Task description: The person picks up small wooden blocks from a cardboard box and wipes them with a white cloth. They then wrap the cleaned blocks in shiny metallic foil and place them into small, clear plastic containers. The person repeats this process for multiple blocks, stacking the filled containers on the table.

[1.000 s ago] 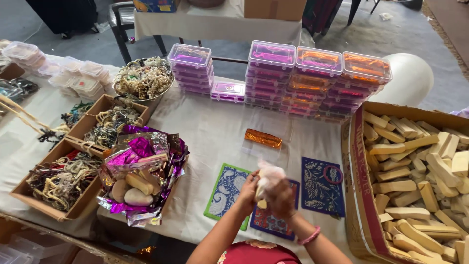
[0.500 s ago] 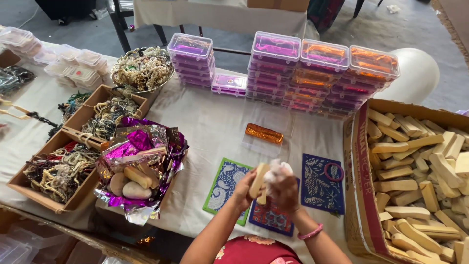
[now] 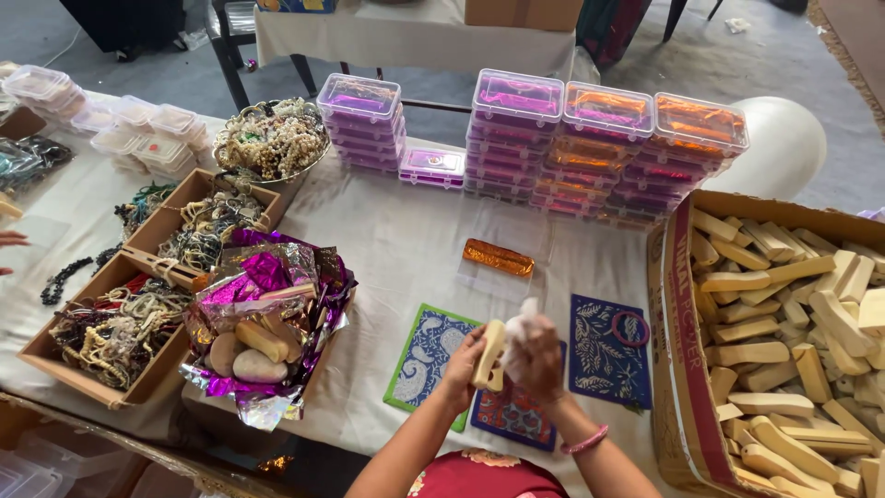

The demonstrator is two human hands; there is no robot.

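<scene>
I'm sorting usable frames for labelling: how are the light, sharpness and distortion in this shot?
Head view: even, soft light with faint shadows; glare on the purple foil and clear box lids; the right hand and its white cloth are motion-blurred, the left hand with the wooden block sharper; wide-angle bending at the edges.

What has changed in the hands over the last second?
Little has changed. The left hand still holds the pale wooden piece, now turned more upright, while the right hand keeps the white cloth against it. Everything on the table stays put.
</scene>
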